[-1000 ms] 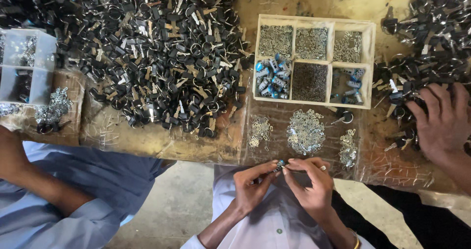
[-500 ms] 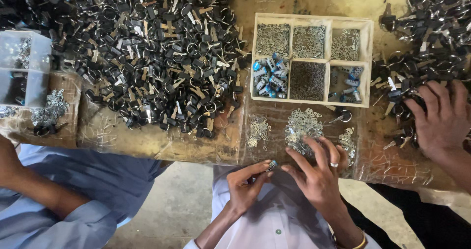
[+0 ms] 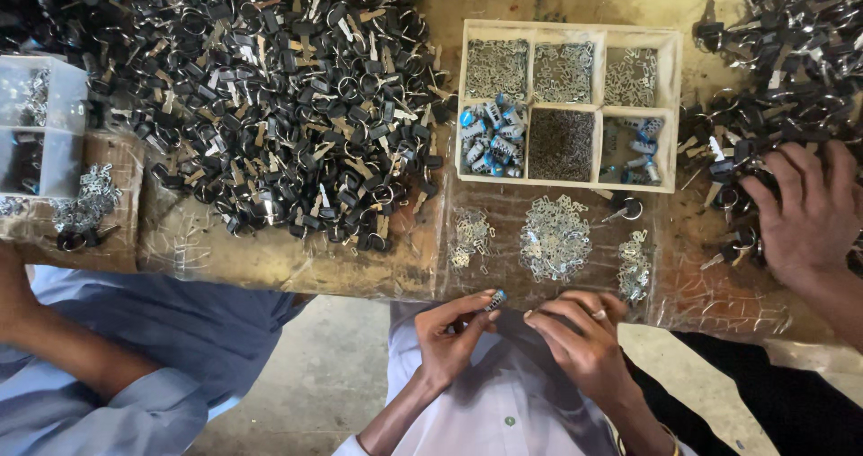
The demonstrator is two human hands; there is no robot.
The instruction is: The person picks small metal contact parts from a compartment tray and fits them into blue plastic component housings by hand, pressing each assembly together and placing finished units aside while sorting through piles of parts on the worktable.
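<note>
My left hand point(image 3: 449, 335) is at the table's near edge, pinching a small blue and silver cylinder part point(image 3: 495, 300) between thumb and fingertips. My right hand point(image 3: 580, 339) is just right of it, with its fingertips drawn together and pointing at the part. Whether they hold a tiny piece is too small to see. Directly above my hands, three small heaps of silver metal pieces point(image 3: 555, 237) lie on the plastic-covered table point(image 3: 288, 263). Behind the heaps stands a wooden divided tray point(image 3: 676, 114) holding silver pieces and blue-capped parts point(image 3: 490, 137).
A large heap of black-headed keys point(image 3: 270, 105) covers the table's left half, and another heap point(image 3: 773, 69) is at the right. A co-worker's hand point(image 3: 809, 213) rests on the right heap. A second person's blue sleeve point(image 3: 135, 357) and a clear plastic box point(image 3: 36, 123) are at the left.
My right hand went out to the heaps of silver pieces, then came back beside my left hand. The left hand stayed at the table edge with the small part.
</note>
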